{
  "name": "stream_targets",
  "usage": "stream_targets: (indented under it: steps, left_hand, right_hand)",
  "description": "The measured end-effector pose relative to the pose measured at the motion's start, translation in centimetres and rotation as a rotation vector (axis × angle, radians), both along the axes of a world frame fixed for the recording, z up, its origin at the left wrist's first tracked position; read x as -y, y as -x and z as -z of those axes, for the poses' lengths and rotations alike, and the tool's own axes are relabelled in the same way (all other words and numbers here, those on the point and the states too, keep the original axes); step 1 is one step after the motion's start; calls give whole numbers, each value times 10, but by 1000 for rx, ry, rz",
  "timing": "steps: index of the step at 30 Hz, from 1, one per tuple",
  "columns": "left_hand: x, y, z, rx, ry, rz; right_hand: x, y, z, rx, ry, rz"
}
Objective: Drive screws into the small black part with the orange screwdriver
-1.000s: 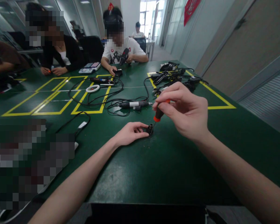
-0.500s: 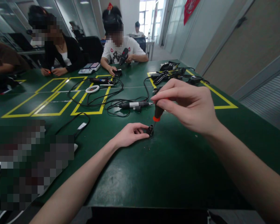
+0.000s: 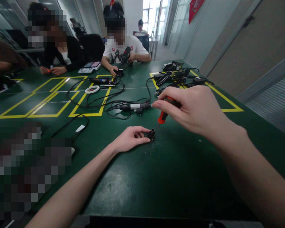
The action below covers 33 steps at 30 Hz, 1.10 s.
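Observation:
My left hand (image 3: 130,138) rests on the green table, thumb and fingers closed round a small black part with a round metal collar (image 3: 152,133). Above and to the right, my right hand (image 3: 192,106) grips a screwdriver (image 3: 161,117) with a black and red handle. Its thin shaft slants down toward the right side of the black part; whether the tip touches it I cannot make out. Tiny dark bits (image 3: 147,153) lie on the table just in front of the left hand.
Beyond my hands lies a grey and black pen-shaped power tool (image 3: 135,107) with coiled cable. A white tape ring (image 3: 92,89) sits farther left, and a heap of black tools (image 3: 173,76) back right. Across the table, a person holds a drill (image 3: 125,55). Yellow tape (image 3: 85,115) marks the tabletop.
My right hand has turned, and the screwdriver now leans more, its handle tilted to the right, with more of the grip covered by the palm. The left hand keeps its hold.

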<state>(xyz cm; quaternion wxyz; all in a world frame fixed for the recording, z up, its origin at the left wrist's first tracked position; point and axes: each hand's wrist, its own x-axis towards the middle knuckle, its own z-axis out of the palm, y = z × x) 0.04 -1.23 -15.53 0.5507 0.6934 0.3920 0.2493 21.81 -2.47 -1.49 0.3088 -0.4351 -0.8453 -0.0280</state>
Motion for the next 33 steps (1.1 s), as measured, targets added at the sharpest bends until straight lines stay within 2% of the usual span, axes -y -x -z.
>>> stream_targets:
  steps: [7, 13, 18, 20, 23, 27, 33]
  left_hand:
    - [1, -1, 0, -2, -16, -8]
    - [3, -3, -1, 0, -77, -4]
    - [4, -4, -1, -55, -196, 17]
    - [4, -4, -1, -63, -227, 21]
    - [4, -4, -1, -59, -246, 29]
    - [4, -4, 0, -62, -268, 37]
    - [6, -5, 0, -125, -344, 50]
  right_hand:
    - [14, -2, -9, 91, 57, -91]
    - [14, 2, -2, 148, -60, 16]
    - [17, 1, -4, 73, 6, -116]
    - [19, -1, -5, 57, 42, -124]
    - [21, -2, -1, 44, 58, -19]
    - [22, 2, 7, 53, -28, 199]
    - [28, 9, 7, 35, 17, 169]
